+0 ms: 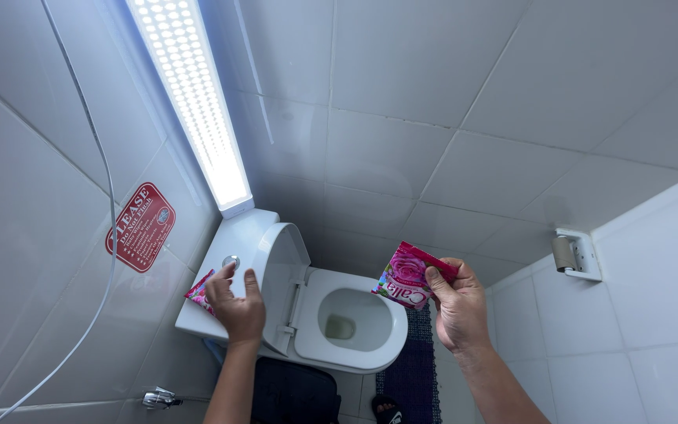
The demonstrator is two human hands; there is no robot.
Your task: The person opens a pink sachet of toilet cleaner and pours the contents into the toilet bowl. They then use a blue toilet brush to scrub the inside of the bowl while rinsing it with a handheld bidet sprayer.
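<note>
My left hand point(235, 305) rests on top of the white toilet tank point(254, 229), its fingertips reaching the round silver flush button point(231, 261). A small pink sachet point(199, 291) lies on the tank lid just left of that hand. My right hand point(457, 305) holds a pink sachet with a rose picture point(408, 275) pinched at its upper corner, in the air above the right side of the toilet bowl point(351, 320). The bowl is open, its lid point(280, 271) raised against the tank, with some water at the bottom.
A long lit LED lamp point(190, 94) runs along the tiled wall corner above the tank. A red sign point(141, 227) and a white cable point(107, 259) are on the left wall. An empty paper roll holder point(574, 255) sits on the right wall. A dark mat point(413, 369) lies on the floor.
</note>
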